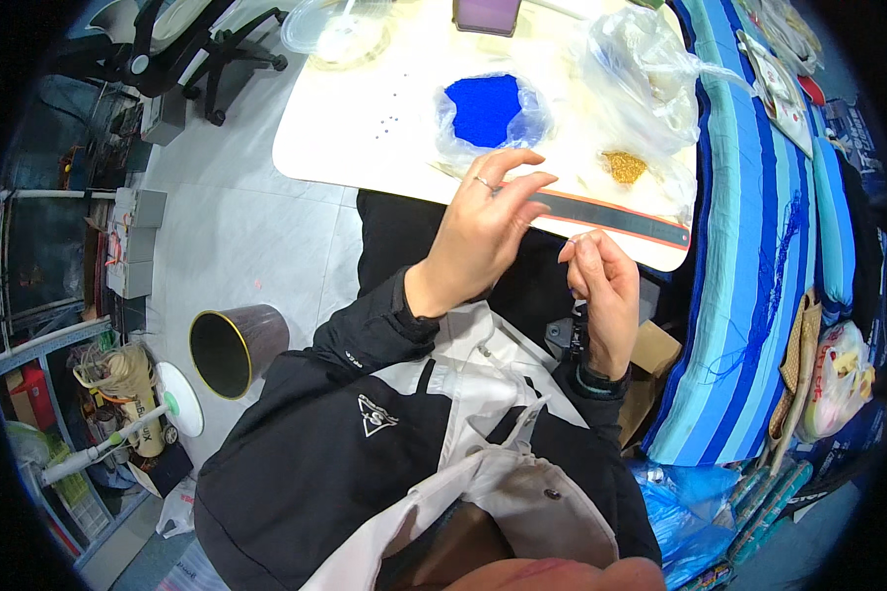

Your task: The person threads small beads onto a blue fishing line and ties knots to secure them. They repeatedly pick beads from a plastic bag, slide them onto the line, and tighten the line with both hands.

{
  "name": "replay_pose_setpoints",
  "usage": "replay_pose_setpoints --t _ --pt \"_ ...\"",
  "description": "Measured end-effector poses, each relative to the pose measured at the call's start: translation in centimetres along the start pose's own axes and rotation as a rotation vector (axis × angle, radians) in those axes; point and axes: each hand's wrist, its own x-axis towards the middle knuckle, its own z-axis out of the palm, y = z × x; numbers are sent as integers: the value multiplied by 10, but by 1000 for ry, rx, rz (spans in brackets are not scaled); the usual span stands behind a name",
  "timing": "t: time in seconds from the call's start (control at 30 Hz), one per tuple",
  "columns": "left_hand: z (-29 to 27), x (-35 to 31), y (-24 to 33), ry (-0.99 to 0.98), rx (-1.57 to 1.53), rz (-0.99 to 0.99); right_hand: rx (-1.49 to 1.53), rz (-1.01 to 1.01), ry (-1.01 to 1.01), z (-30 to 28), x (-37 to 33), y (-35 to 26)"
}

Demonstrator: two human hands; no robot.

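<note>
Our left hand [485, 222], fingers loosely spread, overlaps the dark strip [611, 215] along the near edge of the worktop [335, 148]; our right hand [606, 291] pinches thumb to forefinger, on what we can't tell. We should keep that pinch steady.

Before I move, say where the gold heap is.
In the head view, the gold heap sits toward the right of the table, between the dark strip and clear bag.

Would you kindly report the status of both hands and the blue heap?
Right hand pinched, contents unclear; left hand curled, grip unclear. Blue heap in plastic bag. Dark strip partly behind left hand.
</note>
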Motion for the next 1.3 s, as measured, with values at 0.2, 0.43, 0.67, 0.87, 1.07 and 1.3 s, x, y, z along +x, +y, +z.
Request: replay_pose_setpoints --t 0.2,0.43,0.67,0.87,1.07,1.3 --pt "9 -11 -1 -188 -323 -83 34 4 -28 -5 4 6" --pt "10 -10 -5 -396 -594 -383 107 81 -109 -5 0 3" --pt "8 -11 -9 -309 -390 -113 148 29 -40 -6 0 5" --pt "5 -11 -6 -360 -397 -136 152 27 -28 -8 -2 5" --pt "9 -9 -2 -263 -365 -40 140 -29 -57 -7 -5 4" --pt "11 -9 11 -278 -273 -69 -259 -158 87 -8 -10 6"
